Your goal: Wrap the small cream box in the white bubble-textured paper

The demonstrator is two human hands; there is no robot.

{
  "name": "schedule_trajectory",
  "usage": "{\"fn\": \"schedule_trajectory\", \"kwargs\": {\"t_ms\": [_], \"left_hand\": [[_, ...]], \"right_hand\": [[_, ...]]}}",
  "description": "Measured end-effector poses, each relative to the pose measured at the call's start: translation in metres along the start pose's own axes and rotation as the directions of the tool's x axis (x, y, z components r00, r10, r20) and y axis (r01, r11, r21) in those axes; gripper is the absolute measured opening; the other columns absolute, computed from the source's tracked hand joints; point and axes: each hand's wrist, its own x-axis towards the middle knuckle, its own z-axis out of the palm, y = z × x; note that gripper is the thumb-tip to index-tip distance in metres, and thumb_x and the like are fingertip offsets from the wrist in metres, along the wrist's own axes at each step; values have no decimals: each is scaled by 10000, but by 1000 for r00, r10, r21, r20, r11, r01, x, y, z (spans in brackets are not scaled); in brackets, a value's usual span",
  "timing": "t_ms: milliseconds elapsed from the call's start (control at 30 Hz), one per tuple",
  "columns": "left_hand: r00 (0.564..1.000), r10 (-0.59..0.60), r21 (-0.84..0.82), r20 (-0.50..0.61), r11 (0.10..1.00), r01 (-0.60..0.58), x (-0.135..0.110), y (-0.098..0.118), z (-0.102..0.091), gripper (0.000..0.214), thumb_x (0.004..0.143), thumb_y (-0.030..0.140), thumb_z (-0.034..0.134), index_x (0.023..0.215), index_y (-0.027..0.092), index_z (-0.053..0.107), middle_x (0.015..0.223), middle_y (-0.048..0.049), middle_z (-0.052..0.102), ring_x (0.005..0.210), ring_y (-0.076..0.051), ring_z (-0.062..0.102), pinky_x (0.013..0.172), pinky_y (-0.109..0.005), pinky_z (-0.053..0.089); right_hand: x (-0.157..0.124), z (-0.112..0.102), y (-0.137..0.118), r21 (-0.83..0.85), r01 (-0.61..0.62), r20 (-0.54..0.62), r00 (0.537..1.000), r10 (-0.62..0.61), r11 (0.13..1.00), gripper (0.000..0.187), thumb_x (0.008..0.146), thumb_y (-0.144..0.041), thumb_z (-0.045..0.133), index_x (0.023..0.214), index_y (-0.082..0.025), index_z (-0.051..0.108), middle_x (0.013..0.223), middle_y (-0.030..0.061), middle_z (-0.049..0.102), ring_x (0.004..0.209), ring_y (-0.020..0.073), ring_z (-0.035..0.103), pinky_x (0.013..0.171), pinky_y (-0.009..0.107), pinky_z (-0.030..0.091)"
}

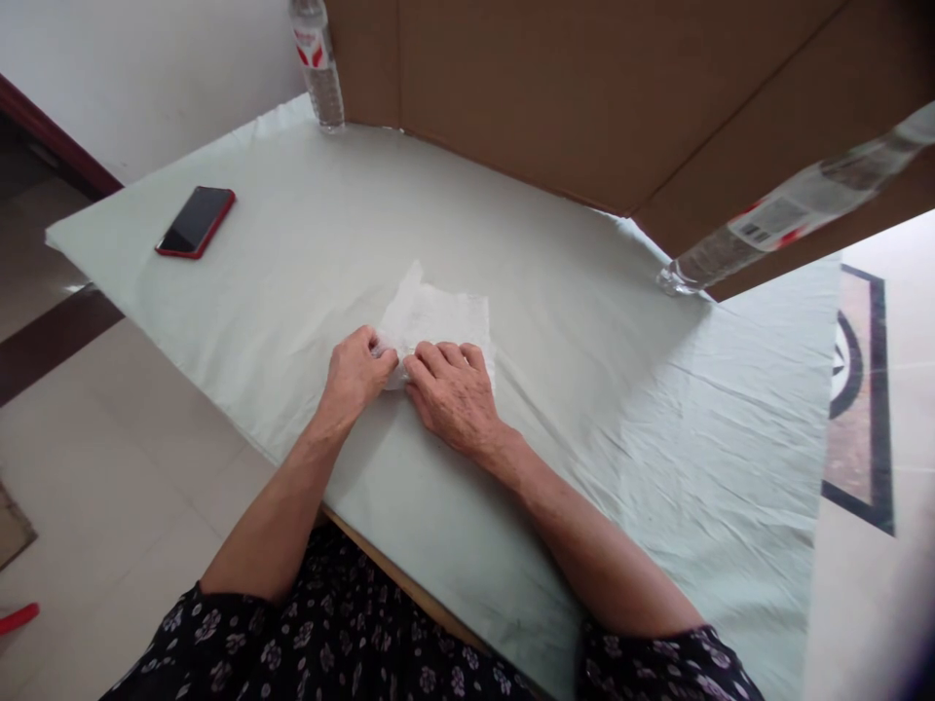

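Note:
A thin white tissue (442,313) with a fine texture lies spread on the cloth in front of me, one corner sticking up at its far left. My left hand (357,370) is closed, pinching the near left edge between thumb and fingers. Beside it, my right hand (457,394) rests palm down over the near right part, its fingers bent and its thumb tucked in at the edge. The two hands are close together but apart. Part of the tissue is hidden under the right hand.
A pale green cloth (241,302) covers the table. A phone in a red case (196,222) lies at the left. Behind stands a brown cardboard panel (511,107), with one clear water bottle (319,73) at its left and another bottle (789,209) at its right.

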Motion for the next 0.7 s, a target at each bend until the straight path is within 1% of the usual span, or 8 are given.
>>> {"fn": "schedule_trajectory", "kwargs": {"t_ms": [100,200,333,433,533,600,633,700], "left_hand": [[993,-64,-256,101,963,88,0,6,0,135,735,253,615,690,207,497,625,46,486,588,-131,483,536,-240,400],[971,-112,-501,211,841,206,-4,15,0,120,711,270,630,728,185,546,606,49,521,524,-108,499,458,-211,419],[955,-85,-630,286,734,254,-13,21,-9,215,637,274,666,808,146,653,635,27,593,577,-122,566,516,-244,530],[947,-25,-650,321,721,240,-18,18,-17,336,626,259,632,923,124,713,771,-23,687,718,-168,654,650,-313,607],[956,77,-584,281,804,107,-21,13,-17,370,661,212,555,976,140,736,874,-40,722,744,-170,666,712,-336,608],[956,202,-461,214,884,-84,-22,11,-12,328,715,188,535,964,165,746,900,-41,723,718,-157,644,713,-327,585],[944,277,-372,179,907,-195,-23,10,-9,287,752,185,538,945,175,749,896,-41,714,715,-153,630,715,-322,570],[904,410,-184,123,904,-385,-24,8,-1,216,824,190,550,908,186,749,859,-41,677,721,-154,604,715,-314,541]], "right_hand": [[-1,1,1,-11,15,-23,1000,-16,1000,193,977,-146,487,1096,-199,629,1098,84,706,954,261,528,861,421,304],[-1,-1,2,23,24,-37,999,-23,999,189,967,-166,506,1112,-178,626,1070,88,714,956,260,538,872,424,306],[-2,-7,6,114,22,-26,999,-20,993,129,934,-197,545,1026,-177,633,1067,89,731,962,259,563,905,420,309],[-2,-9,10,192,18,-33,999,-12,981,187,872,-145,552,1037,-167,636,1058,86,751,941,253,592,915,408,322],[-1,-10,15,274,10,-21,1000,-5,962,245,832,-89,520,1024,-175,646,1002,77,769,910,242,627,898,395,350],[-1,-13,21,354,-2,-39,999,17,935,235,842,-76,498,970,-200,652,1008,60,780,921,227,658,909,390,372],[-2,-15,24,393,-20,-70,996,52,919,224,855,-84,495,948,-212,653,1028,53,782,948,223,672,922,390,385],[-8,-22,34,450,-101,-149,971,186,887,183,887,-132,509,931,-226,659,1065,54,779,1008,227,688,942,396,414]]}}
